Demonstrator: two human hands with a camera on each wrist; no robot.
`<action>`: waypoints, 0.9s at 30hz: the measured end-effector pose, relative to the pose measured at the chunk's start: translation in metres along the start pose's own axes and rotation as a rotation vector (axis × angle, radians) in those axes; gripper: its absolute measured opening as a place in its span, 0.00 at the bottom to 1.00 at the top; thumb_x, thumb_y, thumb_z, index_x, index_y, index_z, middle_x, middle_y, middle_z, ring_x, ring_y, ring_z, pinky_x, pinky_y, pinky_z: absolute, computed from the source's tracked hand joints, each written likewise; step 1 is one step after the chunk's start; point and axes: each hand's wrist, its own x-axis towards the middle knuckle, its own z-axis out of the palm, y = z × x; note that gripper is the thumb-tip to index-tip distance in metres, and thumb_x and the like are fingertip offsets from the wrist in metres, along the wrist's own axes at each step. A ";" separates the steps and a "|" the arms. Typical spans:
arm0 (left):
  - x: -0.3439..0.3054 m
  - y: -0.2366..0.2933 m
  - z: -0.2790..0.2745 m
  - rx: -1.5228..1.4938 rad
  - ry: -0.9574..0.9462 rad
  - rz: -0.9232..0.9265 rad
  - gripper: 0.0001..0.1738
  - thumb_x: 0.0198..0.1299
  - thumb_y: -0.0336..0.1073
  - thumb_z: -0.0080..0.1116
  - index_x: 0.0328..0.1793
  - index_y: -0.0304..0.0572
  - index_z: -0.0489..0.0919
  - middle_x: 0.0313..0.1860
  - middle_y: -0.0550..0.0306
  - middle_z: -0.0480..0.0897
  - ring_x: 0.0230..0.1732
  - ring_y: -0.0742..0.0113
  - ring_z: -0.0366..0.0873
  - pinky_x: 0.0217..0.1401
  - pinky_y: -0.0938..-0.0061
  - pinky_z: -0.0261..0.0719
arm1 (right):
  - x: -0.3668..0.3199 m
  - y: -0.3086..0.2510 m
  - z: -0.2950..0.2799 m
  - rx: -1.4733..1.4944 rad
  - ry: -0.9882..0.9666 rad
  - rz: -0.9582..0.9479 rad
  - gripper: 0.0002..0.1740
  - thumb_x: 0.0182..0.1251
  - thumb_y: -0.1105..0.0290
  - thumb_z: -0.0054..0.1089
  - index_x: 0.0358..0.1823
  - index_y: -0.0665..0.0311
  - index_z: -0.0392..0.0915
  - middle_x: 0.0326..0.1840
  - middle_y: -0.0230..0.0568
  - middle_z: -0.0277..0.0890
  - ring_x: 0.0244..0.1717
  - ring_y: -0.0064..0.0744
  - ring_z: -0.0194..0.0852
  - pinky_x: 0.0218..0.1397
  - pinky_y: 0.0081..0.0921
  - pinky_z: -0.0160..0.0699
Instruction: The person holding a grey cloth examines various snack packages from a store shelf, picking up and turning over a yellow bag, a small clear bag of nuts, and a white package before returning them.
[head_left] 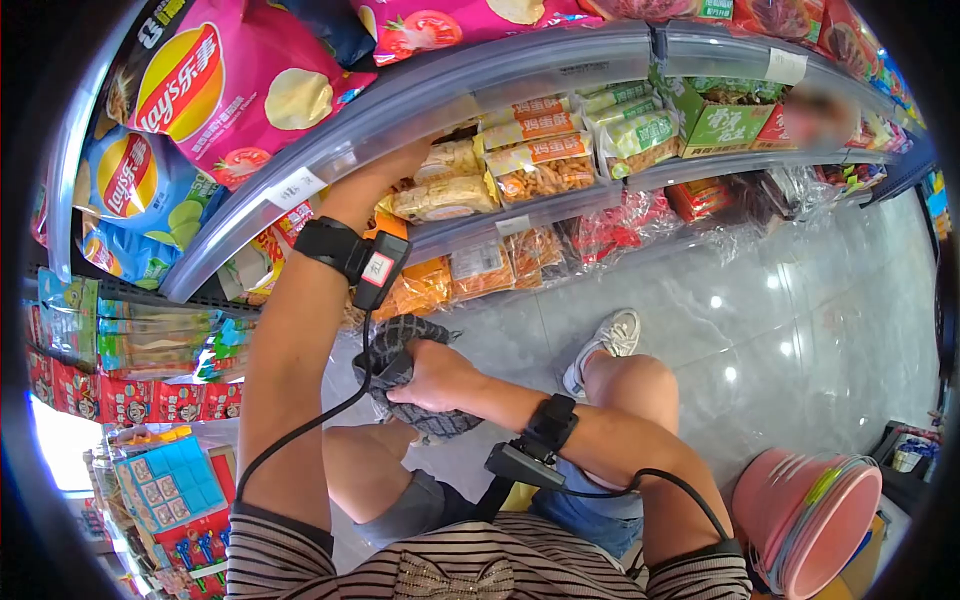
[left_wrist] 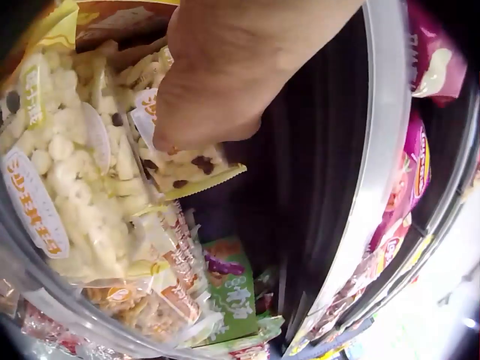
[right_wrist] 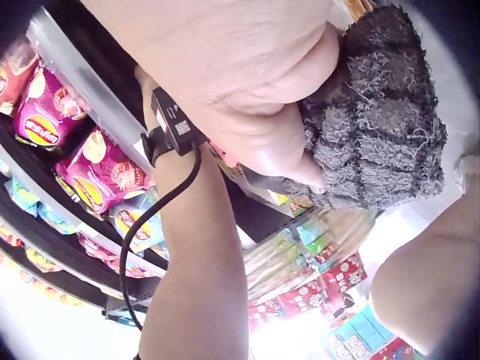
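Note:
My left hand (left_wrist: pixel 217 90) reaches under the upper shelf to a clear snack bag (left_wrist: pixel 199 166) holding pale puffed pieces with dark bits. It covers part of that bag's label, and its fingertips are hidden, so I cannot tell whether they grip it. Similar bags (left_wrist: pixel 56 165) stand beside it, behind the clear shelf edge. Lower down, in front of my knees, my right hand (head_left: pixel 440 378) grips a bunched grey-and-black checked cloth (head_left: pixel 400 345). The right wrist view shows the cloth's (right_wrist: pixel 375 120) fuzzy texture, with the fingers pressed into its folds.
Chip bags (head_left: pixel 205 90) fill the upper shelf over my left arm. Nut bags (head_left: pixel 545 165) and a green box (head_left: pixel 715 125) stand farther right on the middle shelf. Packets (head_left: pixel 480 268) lie lower down. A pink bucket (head_left: pixel 800 520) stands on the tiled floor (head_left: pixel 770 300) at right.

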 end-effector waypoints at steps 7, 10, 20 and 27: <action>0.008 -0.019 0.014 0.206 -0.076 0.163 0.15 0.55 0.40 0.50 0.46 0.41 0.75 0.43 0.45 0.77 0.44 0.52 0.73 0.48 0.64 0.68 | 0.008 0.001 -0.031 0.069 0.128 -0.179 0.33 0.38 0.57 0.66 0.42 0.76 0.70 0.40 0.62 0.72 0.47 0.53 0.70 0.51 0.33 0.68; 0.006 -0.014 0.008 0.289 -0.176 0.155 0.15 0.55 0.39 0.49 0.46 0.40 0.75 0.42 0.45 0.77 0.44 0.52 0.73 0.48 0.64 0.68 | -0.007 -0.009 -0.060 -0.039 0.221 -0.179 0.33 0.38 0.58 0.67 0.42 0.77 0.70 0.41 0.62 0.72 0.47 0.52 0.70 0.51 0.32 0.68; 0.012 -0.011 0.006 -0.225 -0.369 0.040 0.15 0.55 0.39 0.48 0.45 0.37 0.74 0.39 0.44 0.77 0.44 0.52 0.73 0.46 0.65 0.67 | -0.004 0.007 -0.103 0.025 0.367 -0.141 0.30 0.38 0.59 0.67 0.41 0.74 0.72 0.40 0.57 0.74 0.45 0.49 0.72 0.49 0.32 0.69; 0.004 -0.029 0.033 -0.078 0.103 0.052 0.20 0.55 0.42 0.52 0.52 0.40 0.73 0.49 0.46 0.74 0.50 0.52 0.71 0.53 0.66 0.66 | 0.001 0.006 -0.096 -0.161 0.420 0.011 0.25 0.40 0.58 0.63 0.38 0.69 0.73 0.39 0.55 0.74 0.44 0.49 0.72 0.48 0.35 0.70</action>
